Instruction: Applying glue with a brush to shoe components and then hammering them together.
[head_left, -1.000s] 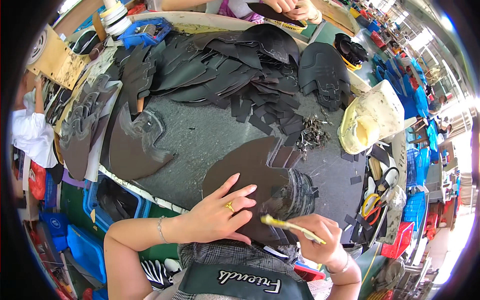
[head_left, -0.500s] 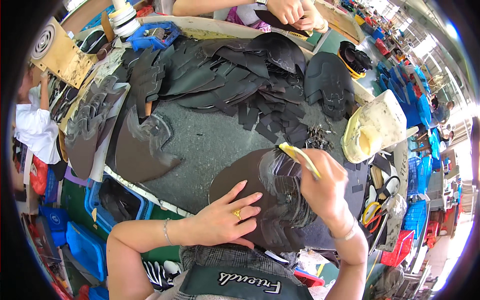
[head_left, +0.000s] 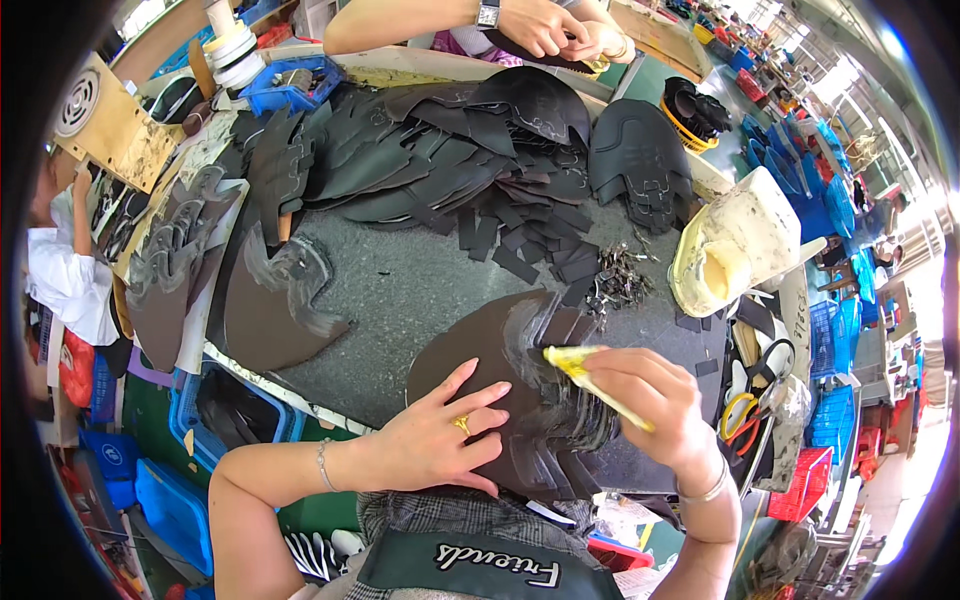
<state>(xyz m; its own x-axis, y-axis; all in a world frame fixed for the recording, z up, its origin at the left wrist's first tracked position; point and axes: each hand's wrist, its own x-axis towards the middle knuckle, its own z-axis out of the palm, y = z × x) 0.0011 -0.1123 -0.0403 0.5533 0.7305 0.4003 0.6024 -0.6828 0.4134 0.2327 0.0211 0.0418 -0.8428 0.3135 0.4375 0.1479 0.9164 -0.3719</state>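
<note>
A fanned stack of dark brown shoe-upper pieces (head_left: 465, 345) lies on the table before me, its overlapping edges smeared with a whitish, shiny film. My left hand (head_left: 440, 435) rests flat on the stack's left part, fingers spread, wearing a yellow ring. In the closed fingers of my right hand (head_left: 655, 405) is a flat, yellow-and-white glue brush (head_left: 570, 361). Its yellow end touches or hovers just over the smeared edges; I cannot tell which. Two similar smeared sets, a brown fan (head_left: 265, 310) and a narrower fan (head_left: 160, 310), lie to the left.
A large heap of black cut pieces (head_left: 400, 160) covers the table's far side, with small strips (head_left: 515, 245) beside it. At right stand a crusted white plastic container (head_left: 745, 235) and scissors (head_left: 738, 415). Across the table, another person's hands (head_left: 545, 25) hold a dark piece.
My right hand with the brush has come down along the stack's edges, toward me, and the brush lies flatter. My left hand stays on the stack. The whole view has shifted slightly.
</note>
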